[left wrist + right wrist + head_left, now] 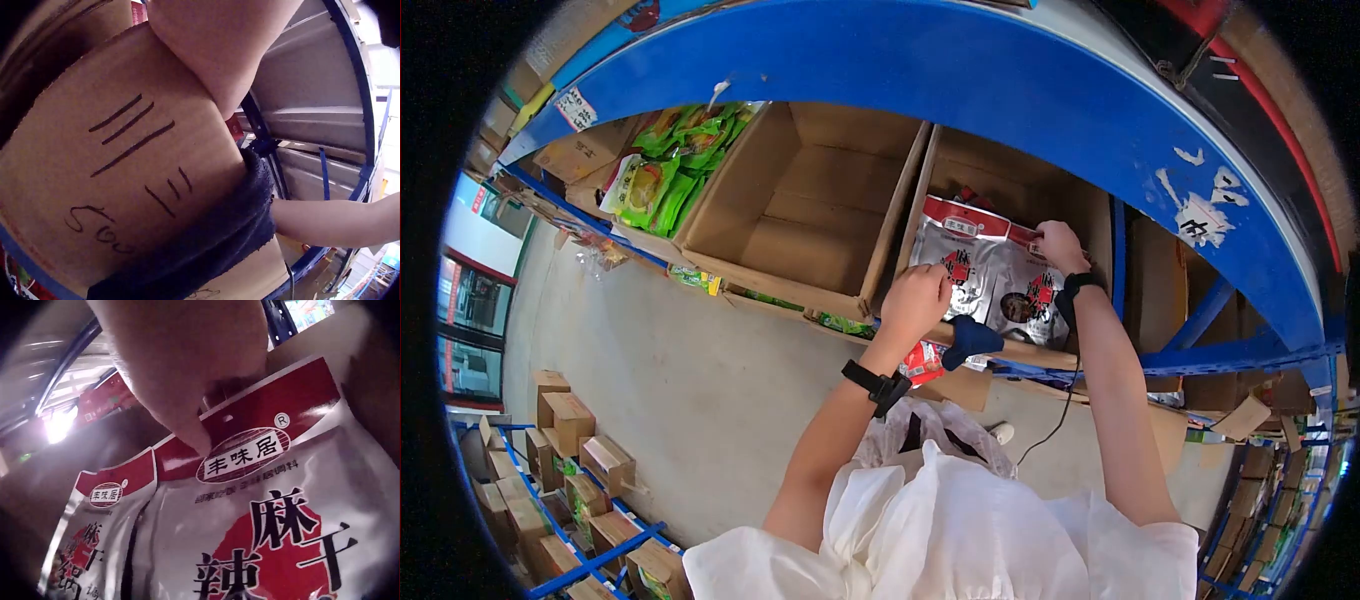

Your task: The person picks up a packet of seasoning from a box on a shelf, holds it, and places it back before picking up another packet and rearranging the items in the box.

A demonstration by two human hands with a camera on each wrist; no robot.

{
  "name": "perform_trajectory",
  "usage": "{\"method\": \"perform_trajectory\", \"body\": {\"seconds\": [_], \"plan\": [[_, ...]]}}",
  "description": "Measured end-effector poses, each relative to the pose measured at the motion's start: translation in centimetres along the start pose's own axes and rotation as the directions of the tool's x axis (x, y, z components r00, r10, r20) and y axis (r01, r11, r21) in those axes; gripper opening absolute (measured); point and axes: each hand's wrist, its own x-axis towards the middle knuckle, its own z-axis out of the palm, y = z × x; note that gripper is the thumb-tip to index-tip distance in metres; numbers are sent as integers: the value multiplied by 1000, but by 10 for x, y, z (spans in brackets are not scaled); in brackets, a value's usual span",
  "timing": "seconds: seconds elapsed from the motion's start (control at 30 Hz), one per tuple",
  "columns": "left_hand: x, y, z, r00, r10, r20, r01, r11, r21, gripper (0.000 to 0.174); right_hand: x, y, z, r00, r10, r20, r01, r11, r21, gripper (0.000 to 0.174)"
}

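Leftmost, we saw green packets (655,190), and beside them an open carton (770,275). To its right stood a second carton (1045,355), which carried the silver pouches.

Near the left front corner of this second carton we found the left hand (917,303), just beside the left pouch (977,280). Its fingertips were hidden from us in the left wrist view, so we could not tell whether it gripped something or only rested there. A dark blue cloth (973,342) hung over the front edge, between the two hands.

The right pouch (1030,300) stood in the right half of the second carton, its lower end toward the front edge. The right hand (1062,247) was clamped on its red top band – the thumb in front, the other fingers behind. The hands were apart from each other.

We judged that the step in hand was adjusting the pouches side by side. The next move, in our opinion, called for a steady pinch – and for keeping the left pouch upright.
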Motion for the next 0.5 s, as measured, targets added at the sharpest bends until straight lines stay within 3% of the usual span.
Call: {"method": "perform_trajectory", "body": {"seconds": [0.13, 0.23, 0.33, 0.43, 0.5], "plan": [[-1, 1, -1, 1000, 17, -18, -17, 1000, 1, 11, -16, 0, -5, 998, -3, -55, 4, 1000, 18, 22], [-1, 3, -2, 999, 17, -30, -18, 1000, -7, 11, -21, -2, -5, 991, 118, -59, -116, 992, 40, 22], [-1, 1, 0, 999, 25, -40, -26, 999, -26, 11, -31, -4, -8, 997, 53, -59, -51, 998, 37, 19], [-2, 2, -2, 999, 17, -32, -18, 1000, -23, 11, -42, -6, -27, 985, -69, -156, 68, 998, -8, 18], [-3, 3, -3, 999, 23, -27, -23, 1000, -15, 10, -51, -11, -50, 992, -66, -109, 68, 998, 15, 17]]}}
